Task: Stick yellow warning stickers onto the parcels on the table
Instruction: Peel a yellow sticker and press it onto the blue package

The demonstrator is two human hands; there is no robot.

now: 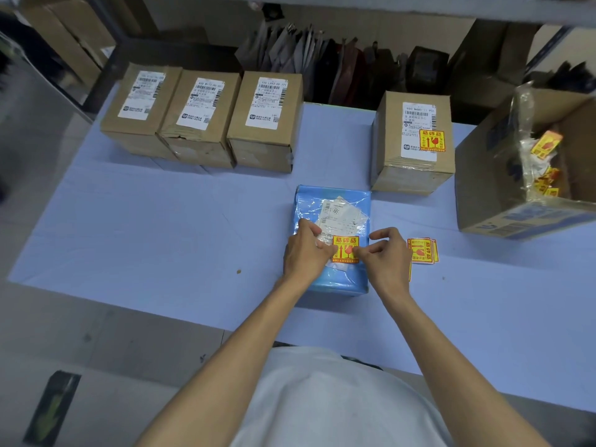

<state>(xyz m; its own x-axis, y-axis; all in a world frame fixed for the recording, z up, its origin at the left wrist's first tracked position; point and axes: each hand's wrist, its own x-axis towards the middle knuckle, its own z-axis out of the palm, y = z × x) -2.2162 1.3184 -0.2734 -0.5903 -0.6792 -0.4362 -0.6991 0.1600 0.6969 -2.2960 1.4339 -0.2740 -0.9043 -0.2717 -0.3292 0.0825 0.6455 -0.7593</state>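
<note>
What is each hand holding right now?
Left hand: curled at the left edge of the yellow sticker; grip cannot be told.
Right hand: pinches the sticker's right edge, on the blue parcel.

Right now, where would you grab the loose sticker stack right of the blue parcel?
Probably its right edge, from above. The sticker stack lies flat on the table; its sheets are fanned there, leaving staggered edges to pinch. The right hand is nearest, though it and the left hand pinch the sticker on the blue parcel.
</note>
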